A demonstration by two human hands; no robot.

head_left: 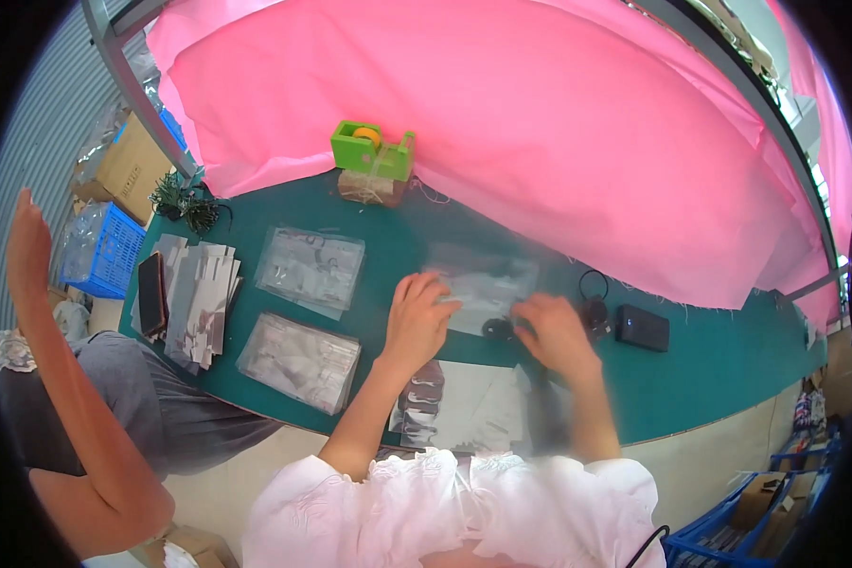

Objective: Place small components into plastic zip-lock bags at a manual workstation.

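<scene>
A clear plastic bag [483,289], smeared by motion, lies on the table between my hands. My left hand [417,317] is at its left edge, with thumb and fingers closed on the film. Bent over the right end of the bag, my right hand [559,333] is blurred, and what its fingertips hold, if anything, does not show. A small black item [497,328] sits just left of those fingertips. Closer to my body is a white sheet [483,402], with a row of dark-printed cards [421,402] overlapping along its left side.
Two stacks of clear-bagged sheets [310,268] [303,360] and grey strips [202,298] with a phone [151,295] lie left. A green tape dispenser [373,150] stands at the back. A black box [642,328] sits right. Another person's arm [66,379] is at far left.
</scene>
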